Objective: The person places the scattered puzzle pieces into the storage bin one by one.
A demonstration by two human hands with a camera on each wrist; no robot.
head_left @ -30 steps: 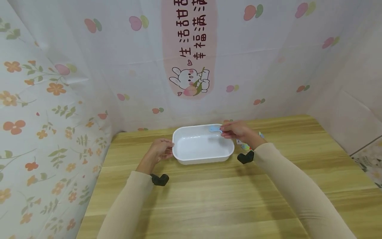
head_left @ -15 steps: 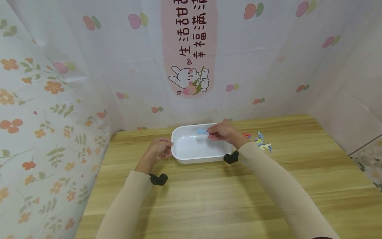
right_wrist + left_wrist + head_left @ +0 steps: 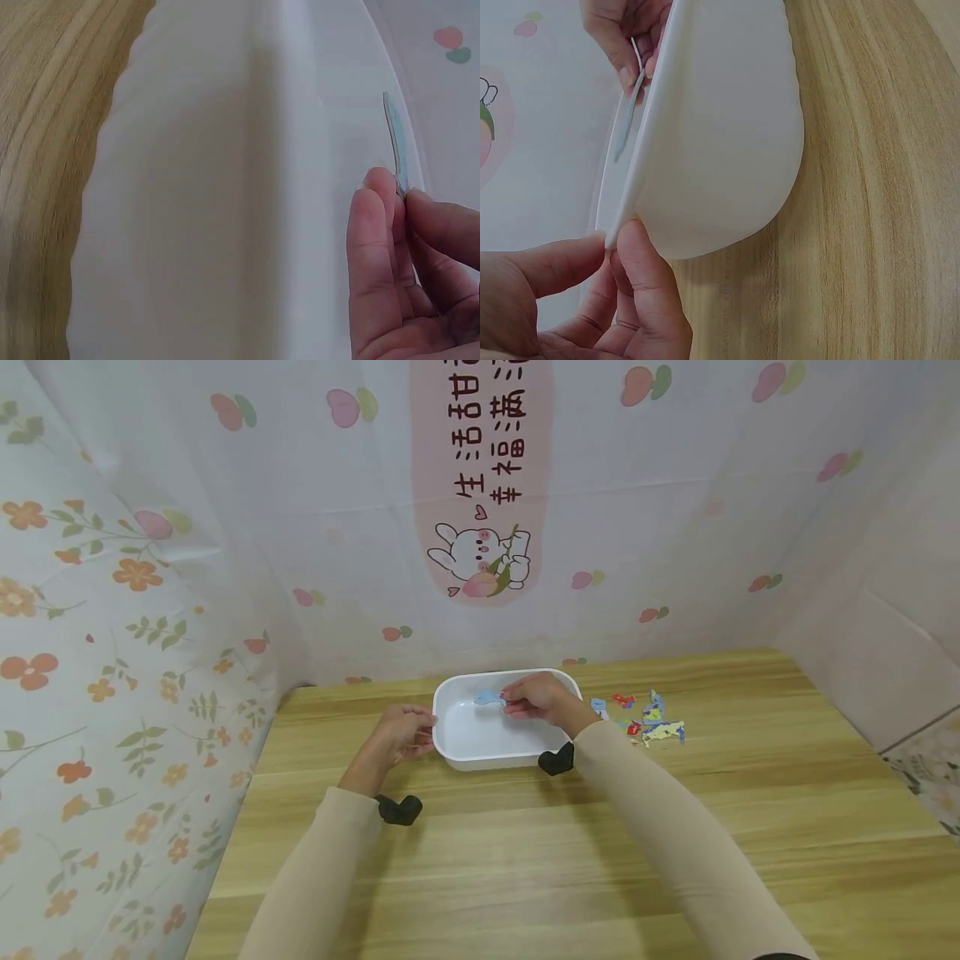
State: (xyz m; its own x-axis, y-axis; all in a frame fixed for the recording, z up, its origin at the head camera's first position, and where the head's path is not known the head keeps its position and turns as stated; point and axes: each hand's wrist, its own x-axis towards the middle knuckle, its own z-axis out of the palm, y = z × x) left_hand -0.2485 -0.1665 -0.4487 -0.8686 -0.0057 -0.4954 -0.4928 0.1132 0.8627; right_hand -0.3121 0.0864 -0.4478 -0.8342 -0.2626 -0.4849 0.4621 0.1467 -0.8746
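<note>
A white, oblong plastic basin (image 3: 491,739) stands near the back of the table. At its left end, my left hand (image 3: 403,732) pinches the rim between thumb and fingers, which the left wrist view shows close up. My right hand (image 3: 538,697) is over the basin, holding a thin, flat light-blue piece (image 3: 489,697) by one end between thumb and fingertips. Seen edge-on in the right wrist view, the blue piece (image 3: 396,135) is slim with a pale edge; what it depicts cannot be told. Part of the basin's right side is hidden behind my right hand and wrist.
Several small flat colourful pieces (image 3: 664,731) lie on the wooden table (image 3: 480,868) just right of the basin. A patterned curtain (image 3: 360,543) hangs behind the table and another floral curtain (image 3: 135,710) along its left. Black wrist mounts (image 3: 557,759) hang below both wrists.
My right hand has moved left with the light-blue piece, from the basin's back right corner to over its middle. The loose pieces at the right are now uncovered. My left hand stays on the rim.
</note>
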